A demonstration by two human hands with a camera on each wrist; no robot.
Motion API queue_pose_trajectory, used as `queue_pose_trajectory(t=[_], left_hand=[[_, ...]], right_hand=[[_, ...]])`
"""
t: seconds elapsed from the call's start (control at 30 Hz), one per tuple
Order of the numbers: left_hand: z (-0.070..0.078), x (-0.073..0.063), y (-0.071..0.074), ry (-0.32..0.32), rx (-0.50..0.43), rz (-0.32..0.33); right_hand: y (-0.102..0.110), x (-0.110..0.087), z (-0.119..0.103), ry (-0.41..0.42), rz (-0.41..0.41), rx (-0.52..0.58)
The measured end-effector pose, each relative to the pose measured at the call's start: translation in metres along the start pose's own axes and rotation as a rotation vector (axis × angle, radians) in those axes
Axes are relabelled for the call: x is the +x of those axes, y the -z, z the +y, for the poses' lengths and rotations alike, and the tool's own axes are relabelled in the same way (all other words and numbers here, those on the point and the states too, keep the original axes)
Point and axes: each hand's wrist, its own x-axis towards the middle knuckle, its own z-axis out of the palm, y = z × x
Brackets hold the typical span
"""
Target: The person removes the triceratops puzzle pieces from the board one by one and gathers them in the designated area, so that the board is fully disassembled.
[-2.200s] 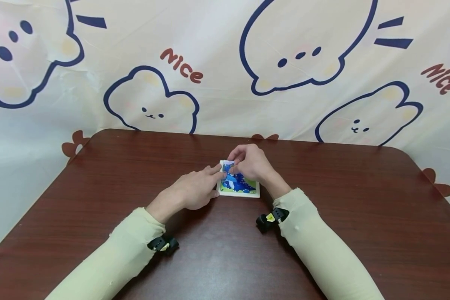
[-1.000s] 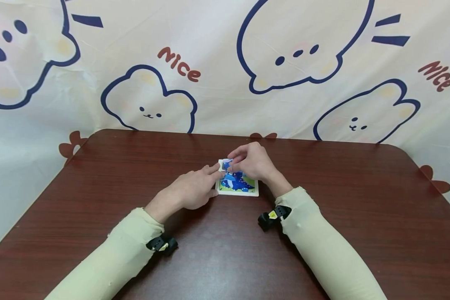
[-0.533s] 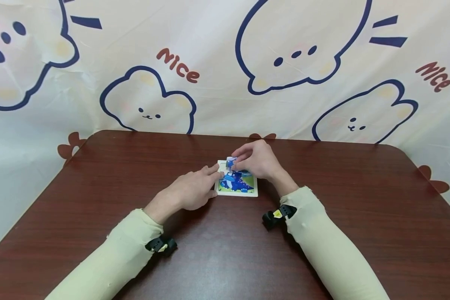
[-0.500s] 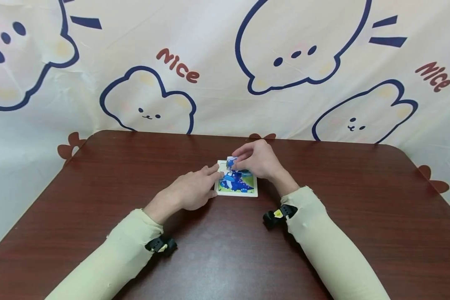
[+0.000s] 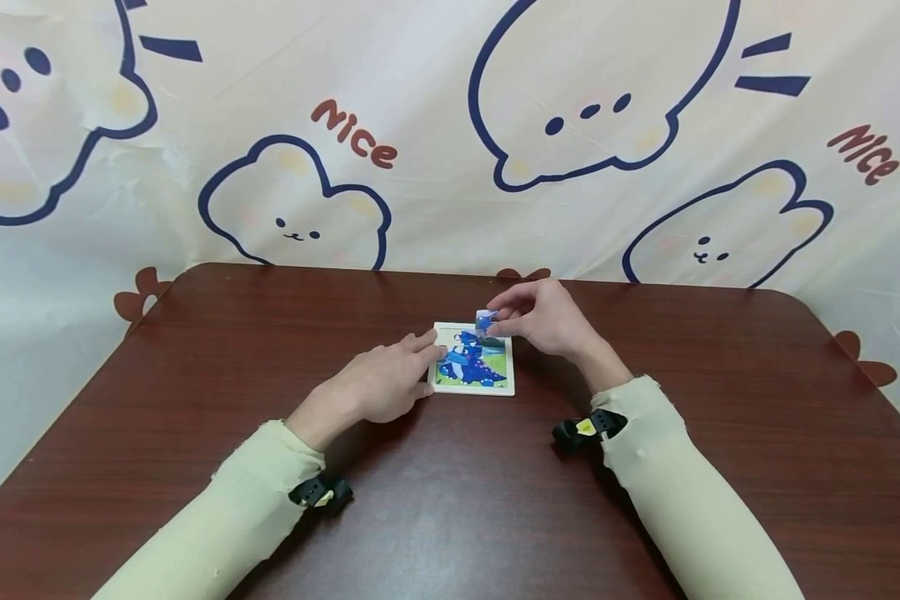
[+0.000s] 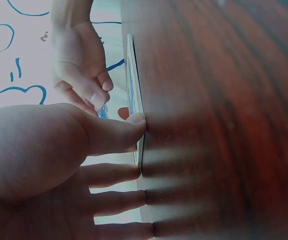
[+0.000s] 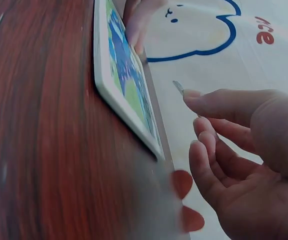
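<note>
A jigsaw puzzle in a white square tray [image 5: 471, 392] lies on the table, its picture a blue dinosaur on green. A pale bare patch shows at the tray's far left corner. My left hand [image 5: 382, 379] rests at the tray's left side, fingers extended; in the left wrist view its thumb [image 6: 136, 120] is against the tray edge and other fingertips touch the tabletop. Between thumb and fingers, my right hand [image 5: 555, 321] pinches a small blue puzzle piece [image 5: 484, 322] above the tray's far edge. The right wrist view shows that piece [image 7: 177, 86] nearly edge-on, apart from the tray.
The dark brown wooden table [image 5: 450, 517] extends around the tray on all sides. Behind it hangs a pale cloth [image 5: 435, 217] with cartoon outlines and red lettering. Black wrist cameras are strapped over both sleeves.
My right hand has lifted the puzzle piece out of the tray's far left part and carried it right, over the far edge. The left hand has stayed at the tray's left side.
</note>
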Motion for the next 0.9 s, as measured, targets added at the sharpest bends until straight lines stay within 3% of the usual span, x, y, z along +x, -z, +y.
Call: queue_pose_trajectory(t=[0.57, 0.9], left_hand=[[0.001, -0.003, -0.001, -0.019, -0.003, 0.021], [0.001, -0.003, 0.000, -0.016, -0.007, 0.019]], right_hand=[[0.029, -0.012, 0.031, -0.096, -0.029, -0.043], [0.035, -0.011, 0.042, -0.120, -0.036, -0.088]])
